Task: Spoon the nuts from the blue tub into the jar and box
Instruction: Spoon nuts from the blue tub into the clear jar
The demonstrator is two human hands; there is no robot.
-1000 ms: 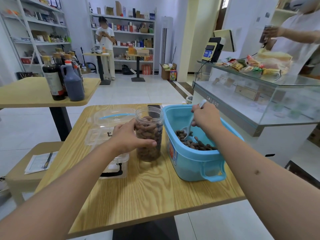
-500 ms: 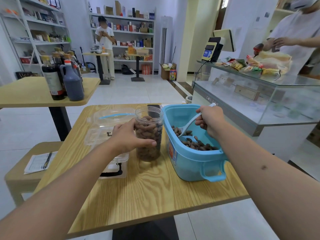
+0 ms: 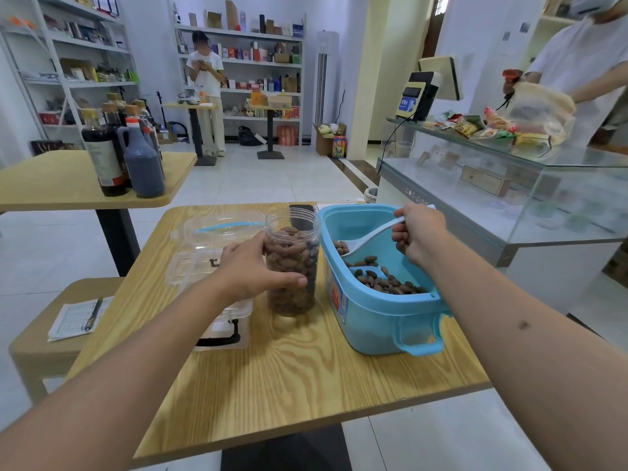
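Observation:
A clear plastic jar (image 3: 292,266), mostly filled with brown nuts, stands mid-table. My left hand (image 3: 253,266) grips its side. To its right sits the blue tub (image 3: 384,314) with brown nuts (image 3: 384,283) lying on its bottom. My right hand (image 3: 419,232) holds the handle of a white spoon (image 3: 372,236); its bowl carries a few nuts and hovers inside the tub near the left wall. A clear plastic box (image 3: 217,266) with an open lid lies left of the jar, partly hidden by my left hand.
The wooden table (image 3: 306,368) holds a dark phone (image 3: 302,212) behind the jar. A second table (image 3: 61,185) with dark bottles (image 3: 142,161) stands at left, a stool with paper and pen (image 3: 81,314) below it. A glass counter (image 3: 509,198) is close on the right, with a person behind it.
My right hand has drawn the spoon up out of the nuts, its bowl now loaded and raised toward the tub's left side. My left hand and the jar have stayed put.

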